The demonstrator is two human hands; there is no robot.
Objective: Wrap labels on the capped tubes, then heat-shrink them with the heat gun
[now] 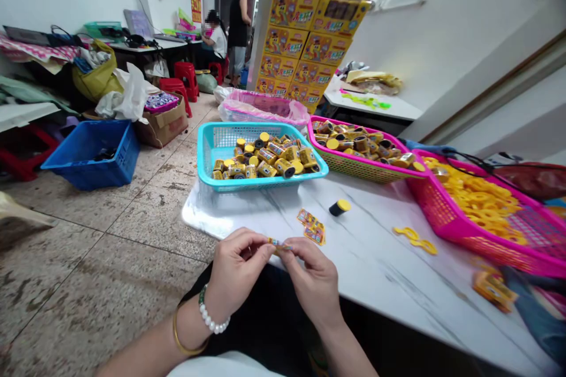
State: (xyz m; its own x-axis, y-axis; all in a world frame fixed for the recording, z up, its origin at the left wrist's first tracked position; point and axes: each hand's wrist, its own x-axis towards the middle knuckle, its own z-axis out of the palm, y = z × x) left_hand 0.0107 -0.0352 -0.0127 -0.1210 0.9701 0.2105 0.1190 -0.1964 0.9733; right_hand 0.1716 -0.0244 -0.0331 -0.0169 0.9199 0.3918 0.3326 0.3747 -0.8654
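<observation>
My left hand (245, 268) and my right hand (309, 271) meet at the table's near edge, fingertips pinched on a small printed yellow sticker (277, 243). Both hands are closed on it, and the fingers hide much of it. Just beyond my right hand, a few more printed stickers (313, 227) lie on the white table (371, 253). A black cylinder with a yellow cap (339, 207) rests on its side behind them. Farther right lie joined yellow plastic rings (415, 240).
A turquoise basket (260, 186) of labelled cylinders stands at the back, beside a pink basket (371, 169) of similar ones. Another pink basket (446, 227) holds yellow rings. Printed boxes (305, 47) are stacked behind. A blue crate (95, 156) sits on the floor; two people are farther off.
</observation>
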